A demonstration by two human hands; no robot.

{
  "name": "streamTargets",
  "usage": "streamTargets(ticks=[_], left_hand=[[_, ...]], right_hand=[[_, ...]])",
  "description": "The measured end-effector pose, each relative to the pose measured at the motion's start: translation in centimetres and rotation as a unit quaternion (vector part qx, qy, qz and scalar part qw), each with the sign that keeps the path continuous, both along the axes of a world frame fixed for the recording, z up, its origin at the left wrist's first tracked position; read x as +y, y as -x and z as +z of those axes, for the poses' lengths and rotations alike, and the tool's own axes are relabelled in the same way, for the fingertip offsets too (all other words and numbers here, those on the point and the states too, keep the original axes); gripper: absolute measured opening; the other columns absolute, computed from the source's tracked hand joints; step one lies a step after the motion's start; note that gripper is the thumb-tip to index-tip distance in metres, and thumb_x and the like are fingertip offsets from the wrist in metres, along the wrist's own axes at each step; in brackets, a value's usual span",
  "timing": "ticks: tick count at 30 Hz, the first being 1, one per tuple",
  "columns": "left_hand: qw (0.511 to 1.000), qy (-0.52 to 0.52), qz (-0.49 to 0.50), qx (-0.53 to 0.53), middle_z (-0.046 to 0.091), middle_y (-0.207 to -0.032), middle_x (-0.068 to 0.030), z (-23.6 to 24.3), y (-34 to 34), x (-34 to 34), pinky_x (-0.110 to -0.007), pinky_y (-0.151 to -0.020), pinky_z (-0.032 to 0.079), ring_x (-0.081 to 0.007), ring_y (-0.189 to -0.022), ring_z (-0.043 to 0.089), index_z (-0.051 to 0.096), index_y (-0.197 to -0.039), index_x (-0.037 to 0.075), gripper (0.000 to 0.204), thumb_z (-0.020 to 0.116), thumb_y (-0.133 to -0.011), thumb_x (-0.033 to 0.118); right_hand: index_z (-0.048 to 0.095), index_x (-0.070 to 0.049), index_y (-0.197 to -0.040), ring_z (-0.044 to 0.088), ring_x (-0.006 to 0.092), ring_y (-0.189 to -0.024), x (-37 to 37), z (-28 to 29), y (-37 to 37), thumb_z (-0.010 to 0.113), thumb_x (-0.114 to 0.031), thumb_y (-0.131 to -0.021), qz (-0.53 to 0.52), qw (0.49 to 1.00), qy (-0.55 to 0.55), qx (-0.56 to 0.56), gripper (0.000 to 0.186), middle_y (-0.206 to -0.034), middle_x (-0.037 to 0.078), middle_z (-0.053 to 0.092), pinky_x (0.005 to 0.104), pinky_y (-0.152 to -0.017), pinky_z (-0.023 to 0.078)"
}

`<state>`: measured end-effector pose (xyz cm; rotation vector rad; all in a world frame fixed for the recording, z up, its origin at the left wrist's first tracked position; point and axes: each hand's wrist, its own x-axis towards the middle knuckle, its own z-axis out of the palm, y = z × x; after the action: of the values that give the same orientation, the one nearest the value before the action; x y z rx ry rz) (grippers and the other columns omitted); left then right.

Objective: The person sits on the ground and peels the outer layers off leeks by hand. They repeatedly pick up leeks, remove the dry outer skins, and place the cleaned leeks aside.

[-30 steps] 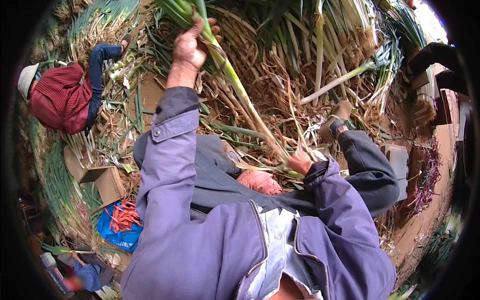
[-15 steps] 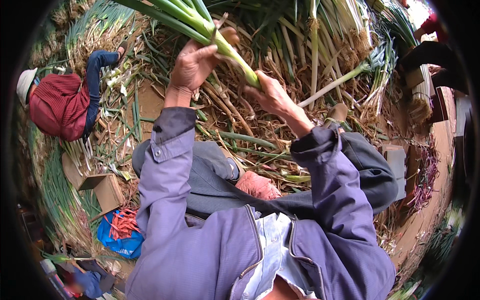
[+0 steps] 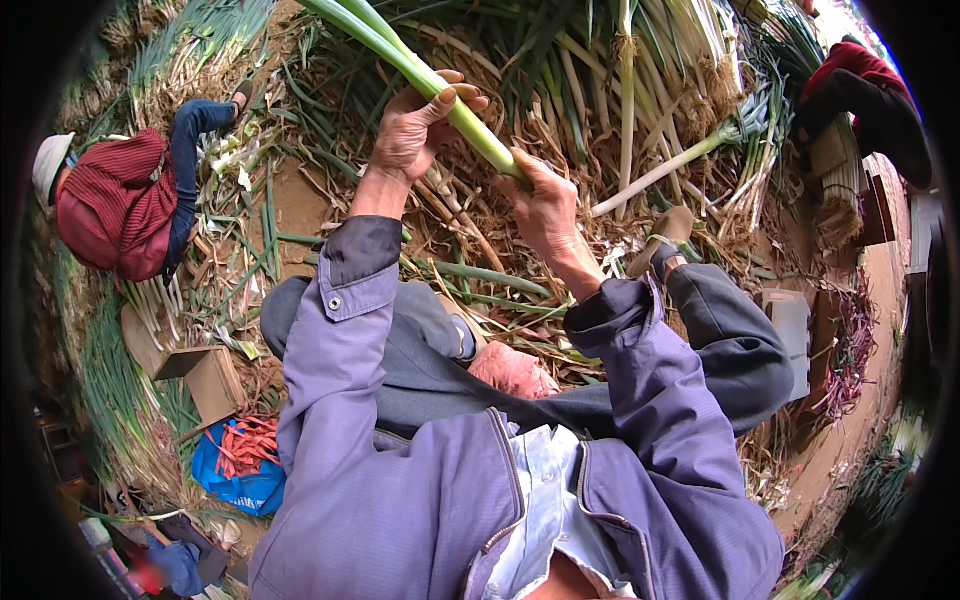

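Note:
A thick green onion (image 3: 482, 140) slants across the top middle, its green leaves up and left, its pale lower end toward me. My left hand (image 3: 405, 145) holds it partway along, thumb against the stalk and fingers curled behind. At the lower end, my right hand (image 3: 545, 208) grips it between thumb and fingers; the very tip is hidden there. Beyond my hands lies a heap of green onions (image 3: 690, 50) with roots showing. One separate green onion (image 3: 665, 172) rests on the litter to the right.
Dry leaves and peelings (image 3: 480, 215) cover the ground before my crossed legs. At left are a wooden stool (image 3: 215, 385), a blue bag (image 3: 235, 485) of red strips and a person in dark red (image 3: 120, 205). Another person (image 3: 870, 95) is at far right, near purple strips (image 3: 850, 350).
The green onion's stalk looks smoother, and fewer leaves fan out at its top. My left hand has shifted slightly right and down. The person at far right has come further into view.

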<state>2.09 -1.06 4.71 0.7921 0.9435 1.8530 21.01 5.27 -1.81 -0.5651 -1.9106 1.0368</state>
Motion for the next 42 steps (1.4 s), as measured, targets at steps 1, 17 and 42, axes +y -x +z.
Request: streamTargets(ticks=[1, 17, 42], left_hand=[[1.0, 0.004, -0.001, 0.008, 0.069, -0.106, -0.0139, 0.2, 0.1, -0.2, -0.041, -0.086, 0.059, -0.0296, -0.102, 0.067, 0.055, -0.123, 0.001, 0.039, 0.068, -0.089, 0.016], [0.986, -0.105, -0.099, -0.082, 0.059, -0.106, -0.0052, 0.8, -0.2, -0.2, -0.068, -0.105, 0.037, -0.0319, -0.12, 0.054, 0.046, -0.135, 0.005, 0.046, 0.06, -0.094, 0.019], [0.921, 0.07, 0.377, -0.07, 0.054, -0.102, -0.0143, 3.7, 3.0, -0.4, -0.049, -0.082, 0.057, -0.0295, -0.091, 0.063, 0.047, -0.112, -0.001, 0.019, 0.054, -0.097, 0.009]], right_hand=[[0.064, -0.004, -0.12, 0.068, 0.0164, -0.077, 0.2, 0.0, -0.2, 0.078, -0.018, -0.081, 0.009, 1.0, 0.024, -0.017, 0.043, -0.089, 0.015, 0.071, 0.0328, -0.068, 0.053], [0.055, -0.003, -0.089, 0.059, 0.0248, -0.076, 1.7, 3.4, -1.3, 0.087, -0.017, -0.068, 0.11, 0.98, 0.009, -0.165, 0.041, -0.084, 0.013, 0.062, 0.0381, -0.068, 0.047], [0.052, -0.002, -0.12, 0.057, 0.0339, -0.099, -0.3, -6.2, -9.1, 0.07, -0.015, -0.082, 0.117, 0.938, -0.161, -0.285, 0.044, -0.106, 0.019, 0.059, 0.0451, -0.08, 0.047]])
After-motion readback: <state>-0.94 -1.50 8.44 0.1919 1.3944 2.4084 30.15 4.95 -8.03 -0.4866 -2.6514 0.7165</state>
